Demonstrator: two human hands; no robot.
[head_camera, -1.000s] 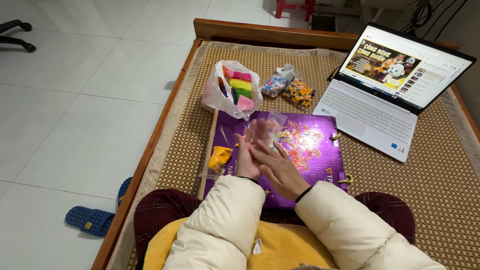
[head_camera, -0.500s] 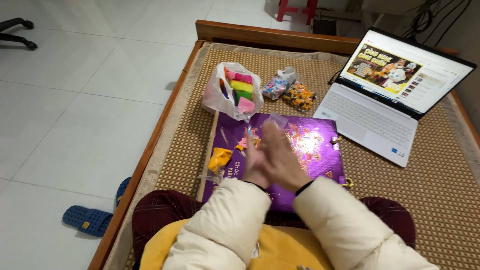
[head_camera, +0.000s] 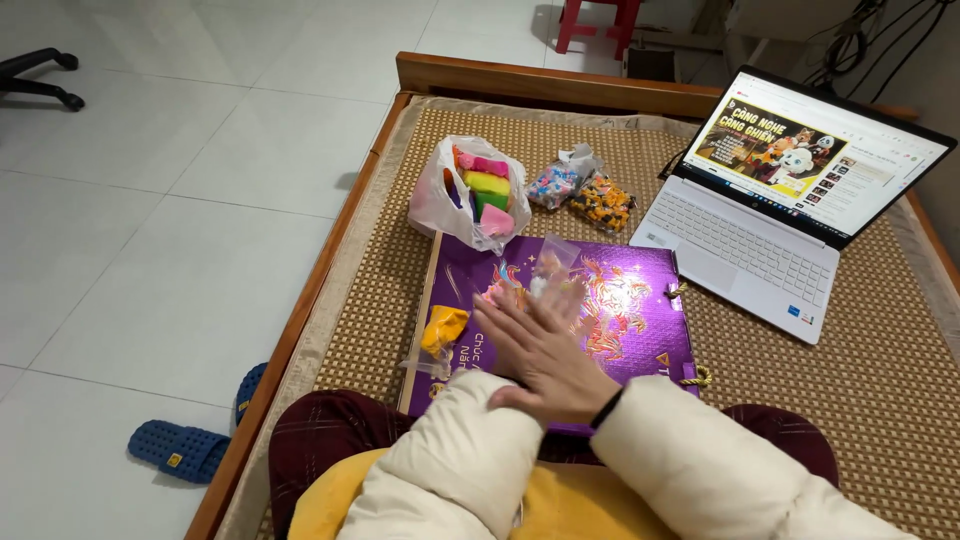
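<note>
My right hand lies flat with fingers stretched out, palm down over my left hand, which is almost fully hidden beneath it. Whether anything sits between the palms cannot be seen. Both hands hover over a flat purple box resting on my lap. A yellow lump of clay in clear wrap lies on the box's left edge, just left of my hands. A small clear packet lies on the box beyond my fingertips.
A white plastic bag of coloured clay blocks stands behind the box, with two small bags of bits beside it. An open laptop sits at right on the woven mat. A blue slipper lies on the floor at left.
My hands have slid against each other: the right hand moved forward and left over the left hand, which showed beside it a second ago and is now covered.
</note>
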